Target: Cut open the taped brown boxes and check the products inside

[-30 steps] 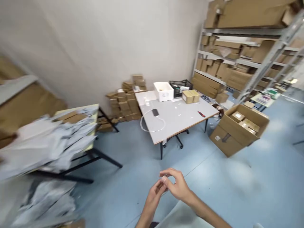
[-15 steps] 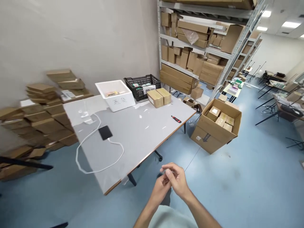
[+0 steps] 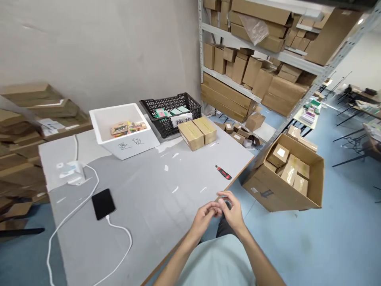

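Both of my hands are raised together in front of my body, by the table's near edge. My left hand (image 3: 204,217) has loosely bent fingers that reach across to the right thumb. My right hand (image 3: 233,213) is curved, with its thumb and forefinger apart. Nothing held can be made out in either. Nearest to them on the grey table (image 3: 154,198) lies a red and black utility knife (image 3: 223,172). Two taped brown cardboard boxes (image 3: 195,133) stand side by side farther back.
A white foam box (image 3: 127,149) and black plastic crate (image 3: 186,103) hold small packets. A phone (image 3: 103,203) is joined to a white cable (image 3: 123,228). On the floor at right, a large carton (image 3: 282,198) contains smaller boxes. Shelving (image 3: 229,84) stands behind; flattened cartons (image 3: 18,139) are stacked left.
The view has moved closer to the table and turned slightly. My hands, still touching, have come up to the table's edge and loosened a little.
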A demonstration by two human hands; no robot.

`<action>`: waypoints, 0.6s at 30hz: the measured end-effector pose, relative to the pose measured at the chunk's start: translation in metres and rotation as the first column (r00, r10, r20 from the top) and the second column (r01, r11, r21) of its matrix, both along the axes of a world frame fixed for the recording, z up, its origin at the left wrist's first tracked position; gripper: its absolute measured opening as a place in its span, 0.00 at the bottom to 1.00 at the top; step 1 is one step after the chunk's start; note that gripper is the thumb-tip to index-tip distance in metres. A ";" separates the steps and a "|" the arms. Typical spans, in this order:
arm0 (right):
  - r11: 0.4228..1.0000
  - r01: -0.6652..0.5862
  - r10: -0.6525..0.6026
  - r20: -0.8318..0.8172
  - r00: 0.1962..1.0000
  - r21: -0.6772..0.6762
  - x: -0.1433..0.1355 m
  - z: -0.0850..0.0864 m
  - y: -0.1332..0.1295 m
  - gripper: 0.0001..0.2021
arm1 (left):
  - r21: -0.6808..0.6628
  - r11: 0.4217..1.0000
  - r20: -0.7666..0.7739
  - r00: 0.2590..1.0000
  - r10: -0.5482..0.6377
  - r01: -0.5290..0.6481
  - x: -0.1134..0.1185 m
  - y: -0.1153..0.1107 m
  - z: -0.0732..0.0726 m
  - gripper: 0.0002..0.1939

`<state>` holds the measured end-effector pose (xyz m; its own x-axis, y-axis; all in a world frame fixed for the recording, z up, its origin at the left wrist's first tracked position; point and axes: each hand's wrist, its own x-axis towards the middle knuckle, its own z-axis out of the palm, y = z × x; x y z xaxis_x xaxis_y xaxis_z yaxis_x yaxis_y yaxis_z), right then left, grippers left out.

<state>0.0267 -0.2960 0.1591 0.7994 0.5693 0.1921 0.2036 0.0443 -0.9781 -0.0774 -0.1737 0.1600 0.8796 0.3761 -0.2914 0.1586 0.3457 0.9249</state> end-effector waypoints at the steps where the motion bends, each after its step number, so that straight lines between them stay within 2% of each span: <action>1: 1.000 0.001 -0.001 0.005 1.000 -0.011 0.024 -0.011 0.013 0.18 | 0.004 0.999 -0.017 0.999 0.048 -0.048 0.015 0.018 -0.004 0.24; 4: 0.998 -0.035 0.036 0.011 0.999 -0.052 0.103 -0.040 0.059 0.21 | 0.031 0.979 -0.058 0.978 0.201 -0.200 0.063 0.072 -0.016 0.26; 6: 0.991 -0.083 0.086 0.031 0.996 -0.103 0.159 -0.053 0.096 0.23 | 0.047 0.954 -0.069 0.951 0.300 -0.297 0.101 0.106 -0.023 0.27; 10: 0.960 -0.177 0.200 0.088 0.976 -0.218 0.272 -0.069 0.179 0.29 | 0.076 0.888 -0.081 0.885 0.459 -0.454 0.191 0.169 -0.042 0.33; 12: 0.946 -0.203 0.235 0.104 0.966 -0.253 0.324 -0.079 0.223 0.31 | 0.109 0.849 -0.134 0.839 0.527 -0.517 0.240 0.198 -0.054 0.34; 15: 0.938 -0.202 0.230 0.071 0.971 -0.281 0.388 -0.098 0.287 0.34 | 0.158 0.807 -0.231 0.773 0.591 -0.570 0.305 0.237 -0.075 0.34; 18: 0.931 -0.202 0.208 -0.012 0.978 -0.305 0.429 -0.119 0.337 0.35 | 0.175 0.793 -0.299 0.735 0.608 -0.584 0.351 0.268 -0.094 0.37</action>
<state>0.4562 0.0413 0.0401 0.6567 0.7542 0.0000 0.2417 -0.2104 -0.9473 0.2735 0.0942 0.0662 0.3272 0.8195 -0.4705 0.2320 0.4130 0.8807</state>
